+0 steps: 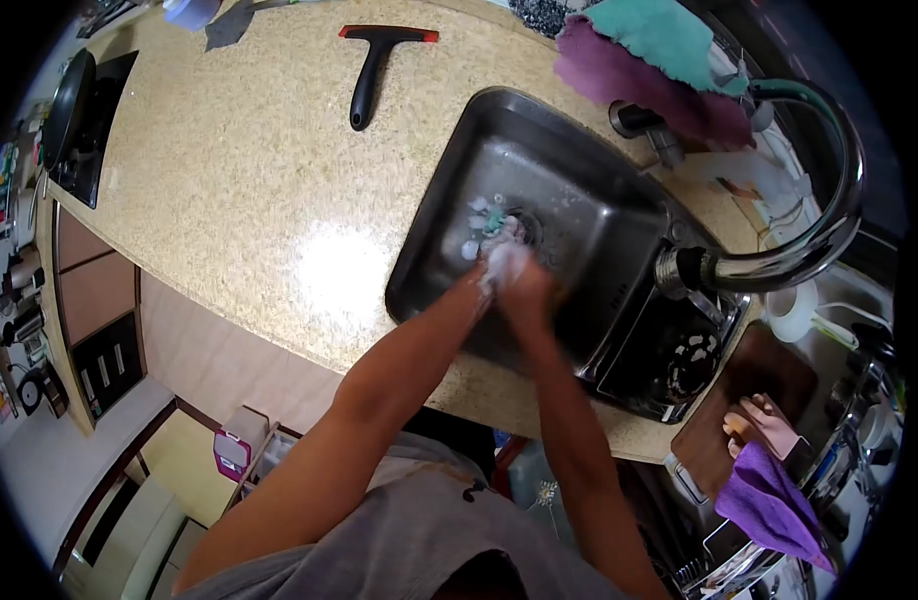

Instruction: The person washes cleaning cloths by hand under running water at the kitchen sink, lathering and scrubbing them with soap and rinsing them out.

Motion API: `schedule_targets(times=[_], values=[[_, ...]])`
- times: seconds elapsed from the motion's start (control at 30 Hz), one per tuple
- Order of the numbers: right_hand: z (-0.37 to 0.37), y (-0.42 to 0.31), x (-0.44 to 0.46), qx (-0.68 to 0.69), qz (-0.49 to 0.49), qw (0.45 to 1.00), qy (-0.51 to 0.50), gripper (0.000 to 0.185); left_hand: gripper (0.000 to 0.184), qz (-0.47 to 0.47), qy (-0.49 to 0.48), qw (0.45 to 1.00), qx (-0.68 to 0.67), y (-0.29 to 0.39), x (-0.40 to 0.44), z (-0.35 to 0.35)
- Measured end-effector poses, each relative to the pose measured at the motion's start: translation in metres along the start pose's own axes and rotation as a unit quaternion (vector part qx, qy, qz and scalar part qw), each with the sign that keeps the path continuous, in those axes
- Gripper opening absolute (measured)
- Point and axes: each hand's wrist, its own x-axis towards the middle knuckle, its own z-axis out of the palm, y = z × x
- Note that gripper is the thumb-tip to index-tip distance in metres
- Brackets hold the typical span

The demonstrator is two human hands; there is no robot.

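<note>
Over the steel sink basin (pixel 459 160), my left hand (pixel 487 283) and my right hand (pixel 531 285) are pressed together. White foam (pixel 509 262) covers much of them, and motion smears the fingers. Whether anything is held between them is hidden. Just beyond my hands, a small teal piece (pixel 493 222) and clumps of white suds lie on the basin floor beside the drain. The chrome faucet (pixel 799 250) arches in from the right, apart from both hands.
A black-handled squeegee (pixel 371 85) lies on the speckled counter (pixel 249 170). Teal and purple cloths (pixel 659 50) hang behind the sink. At right are a brown cutting board (pixel 779 365), a pink rubber glove (pixel 766 425) and a purple towel (pixel 774 505).
</note>
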Motion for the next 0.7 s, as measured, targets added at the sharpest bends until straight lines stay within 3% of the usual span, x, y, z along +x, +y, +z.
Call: schedule_targets(times=[0.03, 0.07, 0.1, 0.17, 0.2, 0.23, 0.27, 0.33, 0.37, 0.4, 0.47, 0.5, 0.57, 0.6, 0.67, 0.7], values=[[0.005, 0.030, 0.007, 0.008, 0.172, 0.985, -0.028, 0.029, 0.023, 0.025, 0.013, 0.999, 0.036, -0.002, -0.005, 0.002], [0.009, 0.057, 0.018, 0.018, 0.334, 0.941, -0.051, 0.028, 0.025, -0.040, -0.019, 0.997, -0.066, 0.011, -0.029, 0.028], [0.010, 0.077, 0.020, -0.030, 0.233, 0.971, -0.040, 0.028, 0.026, -0.106, -0.049, 0.979, -0.168, 0.019, -0.043, 0.042], [0.006, 0.046, 0.010, -0.027, 0.197, 0.978, -0.065, 0.029, 0.030, -0.075, -0.080, 0.976, -0.190, -0.019, 0.011, -0.002], [-0.001, 0.022, 0.005, -0.026, 0.158, 0.983, -0.091, 0.030, 0.035, -0.077, -0.049, 0.986, -0.140, 0.002, -0.004, 0.005], [-0.009, -0.008, 0.001, -0.007, 0.101, 0.995, -0.025, 0.031, 0.040, -0.083, -0.018, 0.992, -0.090, 0.026, -0.020, 0.012], [-0.005, 0.007, -0.002, -0.009, 0.103, 0.994, -0.026, 0.031, 0.040, -0.085, -0.018, 0.992, -0.090, 0.029, -0.033, 0.021], [0.006, 0.051, -0.001, -0.053, 0.238, 0.969, -0.042, 0.028, 0.043, -0.103, -0.007, 0.991, -0.084, 0.033, -0.050, 0.032], [-0.001, 0.059, 0.005, -0.113, 0.243, 0.960, -0.081, 0.027, 0.046, -0.063, 0.061, 0.996, -0.011, 0.046, -0.065, 0.044], [-0.006, 0.065, 0.004, -0.114, 0.246, 0.959, -0.080, 0.027, 0.046, -0.065, 0.059, 0.996, -0.010, 0.044, -0.062, 0.040], [-0.023, 0.055, 0.014, 0.080, 0.166, 0.983, -0.016, 0.031, 0.048, 0.116, 0.025, 0.976, 0.184, 0.038, -0.048, 0.028], [-0.035, 0.041, 0.015, 0.136, 0.186, 0.971, -0.061, 0.029, 0.048, 0.114, 0.024, 0.976, 0.182, 0.036, -0.047, 0.025], [-0.028, 0.043, 0.006, 0.097, 0.177, 0.976, -0.085, 0.024, 0.049, 0.226, -0.030, 0.924, 0.307, 0.038, -0.049, 0.025], [-0.024, 0.047, 0.003, 0.063, 0.164, 0.978, -0.109, 0.019, 0.049, 0.227, -0.033, 0.924, 0.307, 0.039, -0.051, 0.025], [-0.026, 0.049, 0.006, 0.131, 0.183, 0.969, -0.099, 0.015, 0.049, 0.145, -0.036, 0.909, 0.390, 0.050, -0.064, 0.024], [-0.031, 0.052, 0.008, 0.153, 0.226, 0.956, -0.105, 0.016, 0.048, 0.190, -0.032, 0.879, 0.437, 0.057, -0.070, 0.022]])
